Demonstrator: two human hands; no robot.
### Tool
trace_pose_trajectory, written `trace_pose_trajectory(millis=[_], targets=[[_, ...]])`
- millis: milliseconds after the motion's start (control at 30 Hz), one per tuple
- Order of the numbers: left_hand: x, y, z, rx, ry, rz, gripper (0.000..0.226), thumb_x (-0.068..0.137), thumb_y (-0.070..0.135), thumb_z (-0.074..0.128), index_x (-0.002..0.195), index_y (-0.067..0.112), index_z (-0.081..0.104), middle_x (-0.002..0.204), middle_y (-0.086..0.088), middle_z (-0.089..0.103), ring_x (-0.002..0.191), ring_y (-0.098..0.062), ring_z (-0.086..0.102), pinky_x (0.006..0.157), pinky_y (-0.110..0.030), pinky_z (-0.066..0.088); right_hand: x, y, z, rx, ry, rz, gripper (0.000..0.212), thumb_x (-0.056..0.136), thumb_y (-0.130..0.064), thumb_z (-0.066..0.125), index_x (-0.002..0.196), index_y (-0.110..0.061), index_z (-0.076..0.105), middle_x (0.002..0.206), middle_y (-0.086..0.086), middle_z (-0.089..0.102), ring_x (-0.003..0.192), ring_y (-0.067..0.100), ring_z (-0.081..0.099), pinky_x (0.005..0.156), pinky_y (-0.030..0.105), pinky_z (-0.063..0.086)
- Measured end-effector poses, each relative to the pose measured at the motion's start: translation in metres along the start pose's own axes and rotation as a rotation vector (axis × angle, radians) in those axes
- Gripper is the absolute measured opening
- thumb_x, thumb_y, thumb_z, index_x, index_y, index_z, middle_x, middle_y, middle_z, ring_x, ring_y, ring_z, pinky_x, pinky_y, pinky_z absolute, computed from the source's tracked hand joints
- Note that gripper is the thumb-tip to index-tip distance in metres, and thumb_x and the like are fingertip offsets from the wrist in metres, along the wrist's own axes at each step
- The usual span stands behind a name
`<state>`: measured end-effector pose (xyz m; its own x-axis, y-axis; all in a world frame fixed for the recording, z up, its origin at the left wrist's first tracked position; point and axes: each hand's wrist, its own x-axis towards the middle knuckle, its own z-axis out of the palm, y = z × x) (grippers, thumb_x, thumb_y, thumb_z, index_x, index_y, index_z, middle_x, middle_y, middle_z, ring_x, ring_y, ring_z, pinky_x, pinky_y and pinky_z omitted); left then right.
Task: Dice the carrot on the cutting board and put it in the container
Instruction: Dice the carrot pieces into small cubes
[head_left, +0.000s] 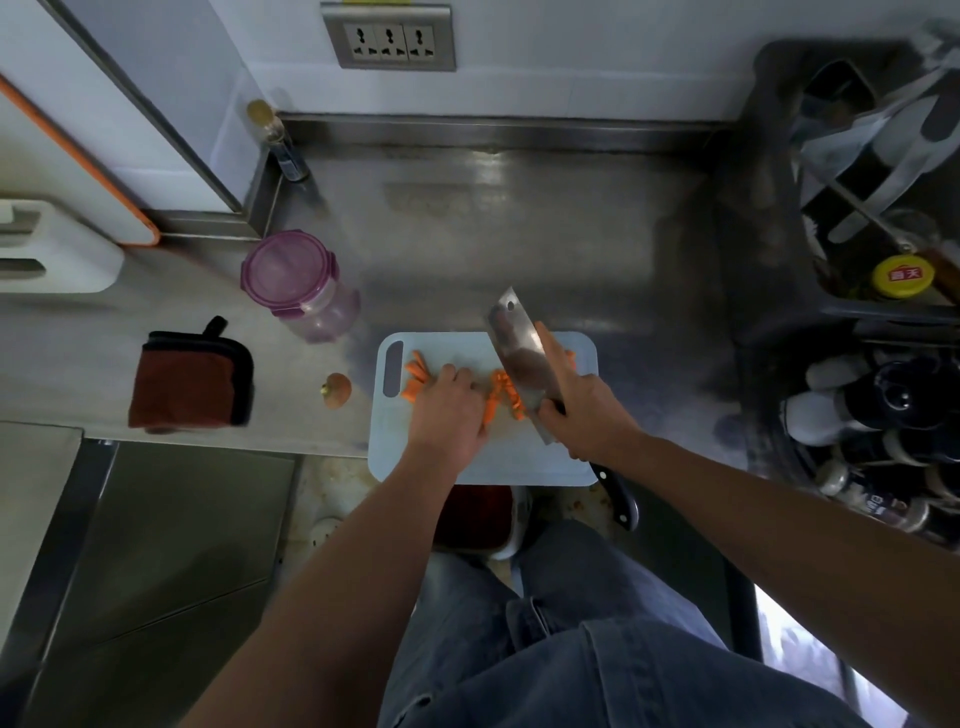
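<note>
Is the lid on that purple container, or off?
On. The purple lid covers the top of the container; cut carrot lies on the cutting board.

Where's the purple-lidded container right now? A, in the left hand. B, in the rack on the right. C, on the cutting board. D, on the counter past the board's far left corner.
D: the container stands lidded on the counter, beyond the far left corner of the cutting board, apart from it.
</note>
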<state>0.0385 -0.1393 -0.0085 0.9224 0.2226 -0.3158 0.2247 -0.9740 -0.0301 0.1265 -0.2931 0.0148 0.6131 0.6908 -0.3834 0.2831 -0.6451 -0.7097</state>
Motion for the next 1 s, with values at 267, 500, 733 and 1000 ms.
trace_pose_trajectory(millis=[267, 500, 733, 1000], targets=[[-0.011, -0.004, 0.006, -0.101, 0.024, -0.103, 0.035, 0.096, 0.04, 0.05, 0.109, 0.011, 0.066, 0.112, -0.008, 0.06, 0.117, -0.023, 0.049, 0.086, -0.031, 0.046, 0.004, 0.0, 0.015, -0.082, -0.062, -0.083, 0.076, 0.097, -0.012, 0.045, 0.155, -0.025, -0.003, 0.081, 0.015, 0.061, 0.046, 0.011, 0.052, 0.04, 0.013, 0.044], [-0.014, -0.006, 0.007, -0.173, 0.025, -0.169, 0.038, 0.096, 0.041, 0.051, 0.109, 0.008, 0.065, 0.114, -0.009, 0.059, 0.113, -0.024, 0.054, 0.078, -0.033, 0.05, 0.007, 0.006, 0.027, -0.121, -0.122, -0.056, 0.08, 0.097, -0.009, 0.044, 0.154, -0.027, -0.009, 0.077, 0.014, 0.061, 0.047, 0.012, 0.052, 0.042, 0.019, 0.048], [-0.008, 0.001, 0.006, -0.166, 0.03, -0.124, 0.034, 0.096, 0.039, 0.052, 0.109, 0.01, 0.063, 0.111, -0.008, 0.059, 0.107, -0.024, 0.054, 0.074, -0.03, 0.045, 0.002, 0.019, 0.012, -0.177, -0.007, 0.042, 0.083, 0.094, -0.008, 0.041, 0.152, -0.036, -0.012, 0.095, 0.017, 0.061, 0.051, 0.016, 0.05, 0.056, 0.04, 0.056], [0.003, 0.013, 0.007, -0.126, 0.071, -0.058, 0.032, 0.102, 0.035, 0.042, 0.118, 0.011, 0.057, 0.116, -0.008, 0.056, 0.11, -0.024, 0.052, 0.08, -0.033, 0.046, 0.0, 0.019, 0.018, -0.207, 0.016, 0.019, 0.081, 0.092, -0.012, 0.042, 0.151, -0.039, -0.007, 0.072, 0.001, 0.053, 0.057, 0.018, 0.051, 0.058, 0.037, 0.051]])
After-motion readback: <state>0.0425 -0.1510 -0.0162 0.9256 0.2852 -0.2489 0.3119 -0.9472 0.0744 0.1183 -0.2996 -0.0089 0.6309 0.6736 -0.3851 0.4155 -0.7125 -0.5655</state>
